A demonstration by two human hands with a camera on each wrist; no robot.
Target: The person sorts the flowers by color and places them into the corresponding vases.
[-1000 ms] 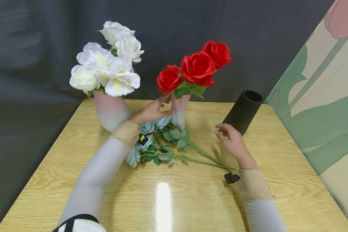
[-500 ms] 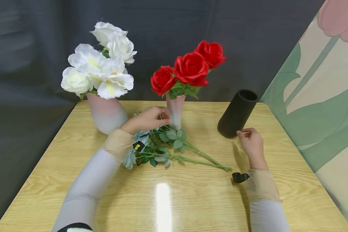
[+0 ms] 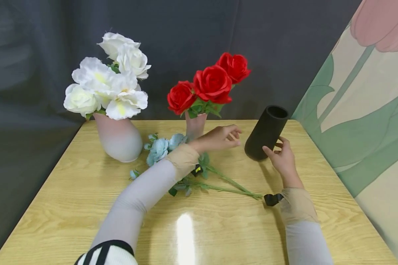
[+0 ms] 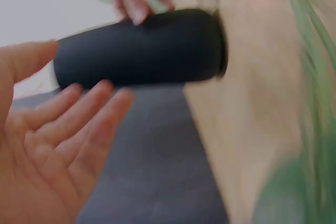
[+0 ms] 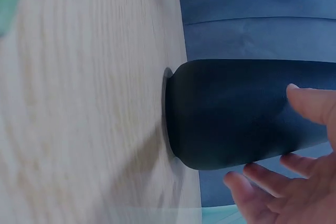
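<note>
A tall black vase (image 3: pixel 266 133) stands at the back right of the table. At its lower right side is my right hand (image 3: pixel 283 159), with thumb and fingers spread about the wall; in the right wrist view the thumb (image 5: pixel 310 103) overlaps the black vase (image 5: pixel 247 111). My left hand (image 3: pixel 220 138) reaches out just left of it, holding nothing. In the left wrist view its fingers (image 4: pixel 97 121) are apart and loosely bent, facing the vase (image 4: pixel 142 51). Beneath the left forearm lie blue artificial flowers (image 3: pixel 159 150), their green stems (image 3: pixel 233 187) pointing right; the sleeve partly hides them.
A round pink-and-white vase (image 3: pixel 117 138) of white flowers (image 3: pixel 119 73) stands back left. A slim pink vase (image 3: pixel 195 125) with red roses (image 3: pixel 212 84) stands behind the left hand, partly covered by it. A dark curtain (image 3: pixel 192 29) backs the wooden table (image 3: pixel 235 235).
My left hand has left the slim pink vase and swung right toward the black vase. The right hand has moved right and now spreads at the black vase's side. The view has shifted slightly.
</note>
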